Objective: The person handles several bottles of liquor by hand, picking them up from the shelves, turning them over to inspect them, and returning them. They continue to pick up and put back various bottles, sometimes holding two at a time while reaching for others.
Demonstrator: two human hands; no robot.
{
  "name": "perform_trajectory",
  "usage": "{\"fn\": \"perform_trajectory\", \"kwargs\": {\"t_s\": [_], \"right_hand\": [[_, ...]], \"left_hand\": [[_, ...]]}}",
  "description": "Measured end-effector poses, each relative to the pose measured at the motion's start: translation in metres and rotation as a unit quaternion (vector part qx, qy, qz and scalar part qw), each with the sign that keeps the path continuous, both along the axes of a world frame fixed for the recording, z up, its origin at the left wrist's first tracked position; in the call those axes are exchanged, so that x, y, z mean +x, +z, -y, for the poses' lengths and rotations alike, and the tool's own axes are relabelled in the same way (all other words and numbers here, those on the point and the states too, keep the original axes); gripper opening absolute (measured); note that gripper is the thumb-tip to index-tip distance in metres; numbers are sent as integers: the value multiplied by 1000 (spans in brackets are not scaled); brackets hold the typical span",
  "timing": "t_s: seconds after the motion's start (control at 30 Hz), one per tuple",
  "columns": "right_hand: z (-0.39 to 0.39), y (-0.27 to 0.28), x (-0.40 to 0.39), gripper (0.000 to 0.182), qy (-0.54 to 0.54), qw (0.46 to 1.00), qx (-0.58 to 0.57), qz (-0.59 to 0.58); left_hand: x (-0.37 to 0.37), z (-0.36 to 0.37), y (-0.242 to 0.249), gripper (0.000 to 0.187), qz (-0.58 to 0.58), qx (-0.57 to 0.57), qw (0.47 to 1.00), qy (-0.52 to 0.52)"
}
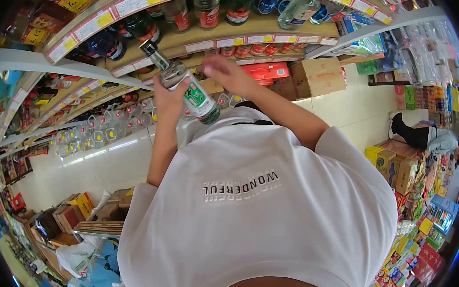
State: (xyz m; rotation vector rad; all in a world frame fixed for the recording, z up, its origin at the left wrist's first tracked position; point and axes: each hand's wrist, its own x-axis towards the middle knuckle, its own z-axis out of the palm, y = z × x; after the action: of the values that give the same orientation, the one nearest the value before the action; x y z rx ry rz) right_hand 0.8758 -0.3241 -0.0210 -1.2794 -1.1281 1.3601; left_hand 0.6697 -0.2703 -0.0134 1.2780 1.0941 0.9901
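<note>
My left hand (169, 96) is wrapped around a clear glass bottle (195, 95) with a green and white label and a dark cap. The bottle tilts, its cap toward the shelf at upper left and its base near my shirt. Just right of the bottle, apart from it, my right hand (228, 74) is raised with its fingers loosely extended and slightly blurred. Nothing shows in it. Beyond both hands, bottles with red labels (206, 16) stand on a wooden shelf (268, 27).
Large clear jugs with yellow caps (110, 133) line the floor below the shelving. A cardboard box (317, 77) sits beside a red box (265, 71). Another person (429, 136) is at far right, near stacked cartons (395, 166). More boxes (76, 207) lie at lower left.
</note>
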Motion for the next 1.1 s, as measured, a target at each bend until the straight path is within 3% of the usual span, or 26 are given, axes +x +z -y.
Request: {"fn": "perform_trajectory", "kwargs": {"t_s": [0.03,0.13,0.27,0.3,0.37,0.5,0.6,0.63,0.7,0.8,0.9,1.0,1.03,1.1], "right_hand": [[8,-12,-4,76,20,999,-6,-35],[29,-8,-19,93,51,996,33,62],[42,-2,-27,108,-60,990,10,126],[44,1,-26,104,-70,988,-34,136],[52,-6,-24,99,-101,988,-4,118],[62,9,-16,81,-139,982,15,125],[70,9,-9,75,-152,980,-12,127],[72,3,-8,76,-158,980,-14,121],[76,15,-9,78,-164,979,-37,113],[75,17,-6,78,-155,978,-37,132],[79,15,-7,79,-142,982,-39,120],[83,8,-10,79,-139,983,-20,121],[85,17,-12,78,-140,983,-23,121],[87,19,-10,78,-137,984,-23,113]], "left_hand": [[7,-2,-2,71,3,-4,1000,-13],[24,0,15,68,-31,-13,999,-25],[42,6,14,69,-106,9,989,-101],[46,10,15,70,-103,11,987,-125],[53,14,18,73,-95,16,980,-175],[56,9,14,75,-130,132,959,-215],[57,-10,14,70,-54,112,961,-249],[60,-20,9,64,25,78,968,-238],[61,-44,10,68,-46,72,989,-118],[71,-98,-10,76,-18,208,978,17],[86,-136,5,85,-17,281,959,6],[98,-157,17,86,-35,273,961,-5],[104,-141,43,84,65,218,973,-23],[110,-170,10,77,82,267,960,-33]]}}
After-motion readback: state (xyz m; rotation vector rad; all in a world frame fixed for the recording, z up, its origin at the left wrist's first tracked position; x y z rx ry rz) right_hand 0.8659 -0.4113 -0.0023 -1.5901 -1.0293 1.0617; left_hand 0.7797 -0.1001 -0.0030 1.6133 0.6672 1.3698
